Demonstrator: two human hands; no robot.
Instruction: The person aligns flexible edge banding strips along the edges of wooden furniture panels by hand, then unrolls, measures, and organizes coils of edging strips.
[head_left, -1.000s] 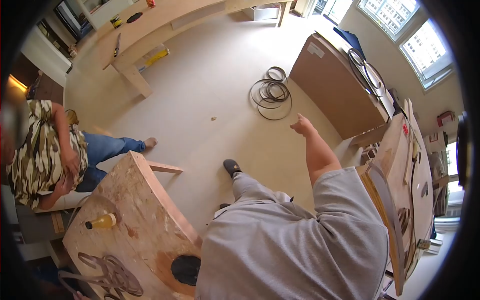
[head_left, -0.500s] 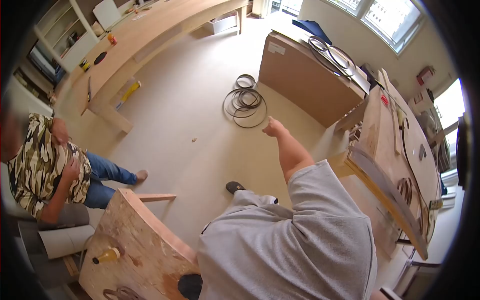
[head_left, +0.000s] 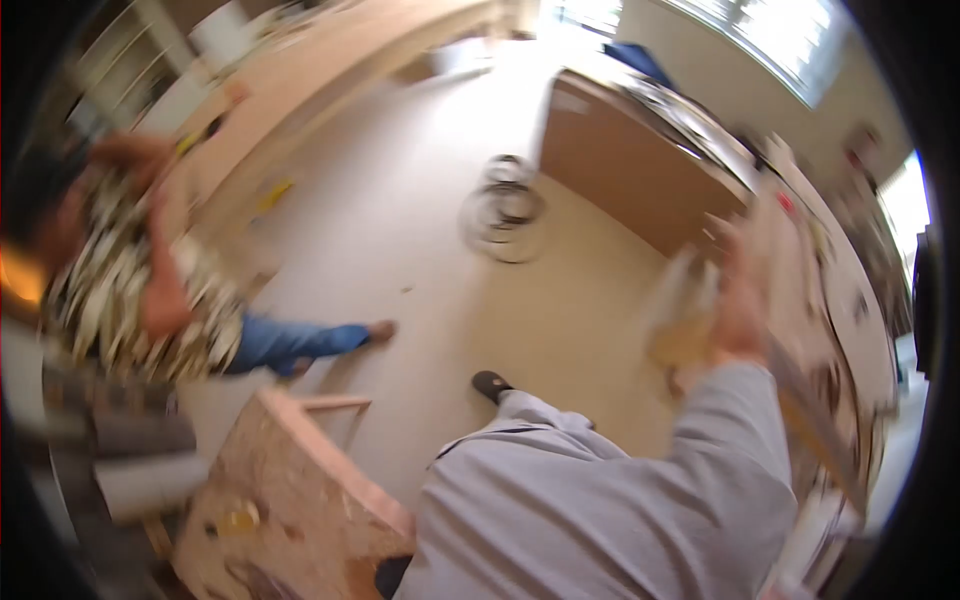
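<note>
My right hand (head_left: 738,300) is raised at the right, beside the long wooden bench (head_left: 790,270). Motion smears its fingers, so whether they are apart or closed is unclear, and I make out nothing held in it. The grey sleeve (head_left: 735,410) reaches up to it from below. My left hand is out of view. On the floor ahead lie dark thin bands coiled in loops (head_left: 528,228), well apart from my hand.
At left a person in a camouflage top (head_left: 205,300) has one arm raised. A stained wooden table (head_left: 290,490) stands at lower left, a large brown box (head_left: 620,170) beyond the loops. Another long workbench (head_left: 300,70) runs along the upper left.
My right hand has swung from pointing toward the loops to the right, beside the bench. The person at left has moved closer and raised an arm. The view has shifted and blurred.
</note>
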